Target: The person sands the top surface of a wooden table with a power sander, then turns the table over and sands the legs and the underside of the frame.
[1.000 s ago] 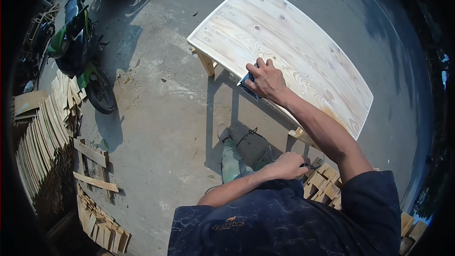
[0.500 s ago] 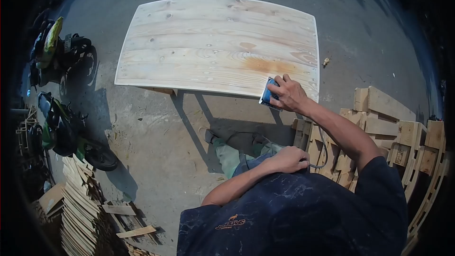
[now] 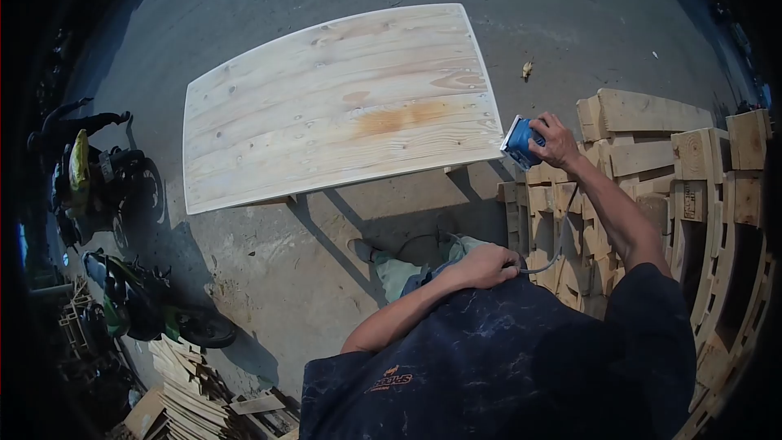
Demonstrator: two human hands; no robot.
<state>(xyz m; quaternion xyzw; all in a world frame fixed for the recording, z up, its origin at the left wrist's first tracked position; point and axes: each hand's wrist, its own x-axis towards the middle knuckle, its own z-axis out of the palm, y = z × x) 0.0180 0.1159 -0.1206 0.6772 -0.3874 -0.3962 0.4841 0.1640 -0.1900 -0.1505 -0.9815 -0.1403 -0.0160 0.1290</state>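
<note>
My right hand [image 3: 555, 142] is wrapped round a blue electric sander [image 3: 520, 147]. The sander's flat pad is tilted up against the right end of the front edge of a wooden tabletop [image 3: 326, 106]. Pale planks with knots make up this top, and an orange-brown stain [image 3: 399, 118] marks its right part. At my waist, my left hand [image 3: 489, 266] is closed on the sander's grey power cord [image 3: 547, 266], which loops up to my right wrist.
Wooden pallets [image 3: 643, 159] are stacked close on my right. Motorbikes [image 3: 151, 297] stand on the left, with a person beside the farther one. A pile of thin boards [image 3: 191, 383] lies at lower left. The tabletop's legs cast shadows on the concrete [image 3: 269, 277].
The sander in my right hand has moved from the tabletop's front edge rightward to its right corner and tilted up. My view has turned, so the tabletop looks slanted. My left hand stays at my waist.
</note>
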